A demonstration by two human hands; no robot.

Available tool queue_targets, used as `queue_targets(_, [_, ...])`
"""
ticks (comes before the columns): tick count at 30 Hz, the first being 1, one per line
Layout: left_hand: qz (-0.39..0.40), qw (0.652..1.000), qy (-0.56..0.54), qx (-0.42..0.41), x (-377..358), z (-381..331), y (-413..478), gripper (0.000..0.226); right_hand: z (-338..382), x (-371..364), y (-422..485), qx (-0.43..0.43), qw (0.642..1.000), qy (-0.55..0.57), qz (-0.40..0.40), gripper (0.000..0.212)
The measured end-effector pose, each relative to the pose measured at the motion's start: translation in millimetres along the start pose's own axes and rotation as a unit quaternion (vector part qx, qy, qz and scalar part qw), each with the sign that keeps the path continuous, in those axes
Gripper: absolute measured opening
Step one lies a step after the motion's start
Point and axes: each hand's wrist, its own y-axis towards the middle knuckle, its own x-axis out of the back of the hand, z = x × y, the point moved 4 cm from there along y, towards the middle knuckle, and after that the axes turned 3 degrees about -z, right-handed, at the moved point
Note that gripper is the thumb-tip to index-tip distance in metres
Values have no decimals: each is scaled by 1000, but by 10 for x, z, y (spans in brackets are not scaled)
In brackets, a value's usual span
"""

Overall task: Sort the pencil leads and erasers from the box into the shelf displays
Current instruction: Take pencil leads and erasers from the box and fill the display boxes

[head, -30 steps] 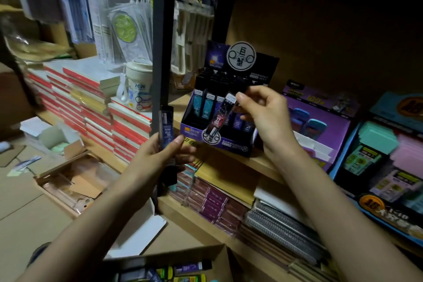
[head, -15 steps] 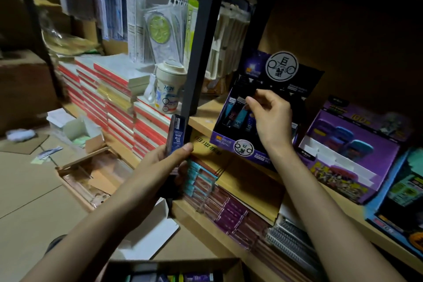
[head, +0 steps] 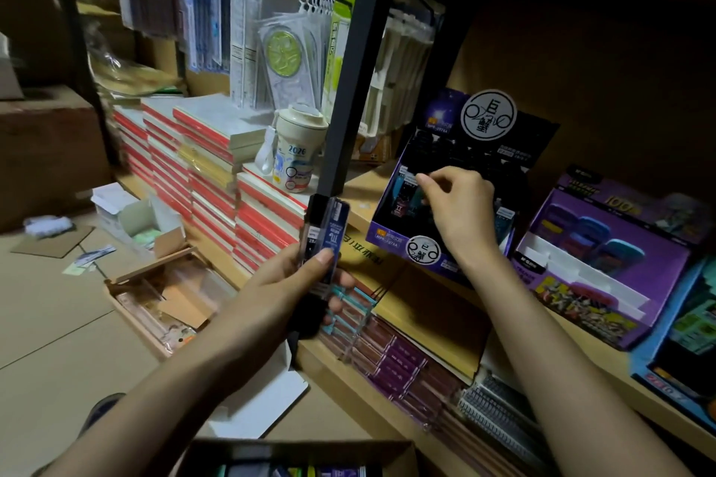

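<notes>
My left hand [head: 294, 283] grips a few slim pencil lead cases [head: 327, 232], dark and blue, held upright in front of the black shelf post. My right hand [head: 457, 205] reaches into the black and purple lead display box [head: 391, 240] on the shelf, fingers curled and pinching the top of a lead case [head: 405, 192] standing in its slots. The open cardboard source box [head: 298, 457] with coloured packs sits at the bottom edge, below my arms.
A black shelf post [head: 348, 101] rises just left of the display. A purple eraser display [head: 604, 267] and a blue one [head: 682, 341] stand to the right. Stacked notebooks [head: 217, 174], a white cup [head: 296, 151], hanging packets and open boxes on the floor [head: 162, 283] lie left.
My right hand carried a lead case from in front of the display down into its slots. My left hand stayed up with its cases. The camera shifted left and closer.
</notes>
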Motion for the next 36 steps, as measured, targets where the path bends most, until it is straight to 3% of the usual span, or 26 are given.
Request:
queue_targets(3, [-3, 1000, 14, -7, -42, -28, -30, 42, 148, 164, -65, 78, 989, -118, -46, 33])
queue_targets(6, [10, 1000, 14, -10, -94, -38, -62, 45, 299, 280, -159, 98, 992, -69, -32, 31])
queue_targets(10, [19, 1000, 5, -1, -139, -13, -71, 46, 345, 184, -418, -1, 987, 100, 127, 25])
queue_targets(14, [31, 998, 47, 6, -188, 35, -76, 49, 379, 50, -709, -98, 906, 280, 301, 19])
queue_targets(17, [19, 998, 62, 13, -223, 65, -70, 42, 341, 110, -736, -108, 893, 318, 298, 13])
queue_targets(22, [-48, 996, 73, -8, -194, 38, -17, 47, 148, 277, -588, -145, 899, 353, 215, 9])
queue_targets(24, [-87, 995, 47, -28, -173, 15, 10, 42, 87, 297, -588, -145, 889, 355, 250, 12])
queue_targets(28, [-130, 990, -8, -45, -114, 6, 75, 30, 45, 266, -713, -107, 852, 302, 413, 28])
queue_targets(32, [-121, 991, 31, -48, -152, 78, 130, 21, 106, 178, -906, -100, 793, 273, 535, 29])
queue_targets(33, [-111, 992, 43, -50, -181, 101, 141, 20, 114, 166, -924, -99, 792, 266, 541, 28])
queue_targets(36, [-90, 992, 60, -61, -260, 145, 185, 23, 97, 157, -859, -88, 836, 234, 489, 21])
